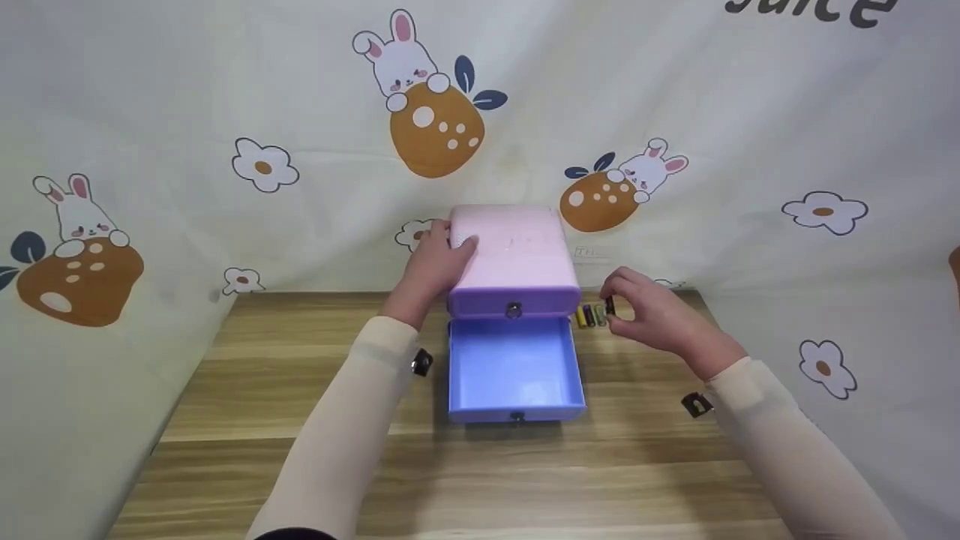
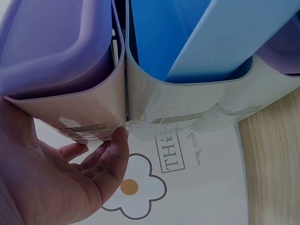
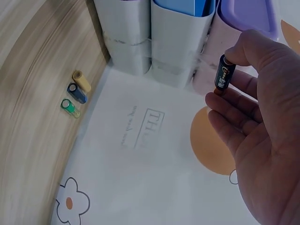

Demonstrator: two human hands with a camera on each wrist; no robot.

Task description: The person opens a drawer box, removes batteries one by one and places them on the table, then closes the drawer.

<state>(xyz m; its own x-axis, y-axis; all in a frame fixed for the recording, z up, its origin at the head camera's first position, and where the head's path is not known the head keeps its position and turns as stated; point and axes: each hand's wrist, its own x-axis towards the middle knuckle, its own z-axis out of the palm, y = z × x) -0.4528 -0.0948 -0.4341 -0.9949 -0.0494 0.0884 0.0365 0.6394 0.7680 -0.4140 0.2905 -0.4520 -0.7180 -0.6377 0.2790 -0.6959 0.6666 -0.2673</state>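
A small drawer unit [image 1: 517,247], pink on top with a purple upper drawer front, stands at the back of the table. Its blue lower drawer [image 1: 514,364] is pulled out toward me. My left hand [image 1: 441,259] holds the unit's upper left side, thumb on top; the left wrist view has its fingers bent against the pink shell. To the right of the unit, my right hand [image 1: 652,311] pinches a dark battery [image 3: 225,72] between thumb and fingers, above the surface. Beside the unit lie a yellow battery [image 3: 81,81], a dark blue battery [image 3: 77,93] and a green battery [image 3: 70,108].
The wooden table [image 1: 300,420] extends around the unit. Behind it hangs a pale cloth [image 1: 315,90] printed with rabbits and flowers. A black clip-like piece [image 1: 422,363] shows at the left wrist, and a similar black piece [image 1: 697,405] at the right.
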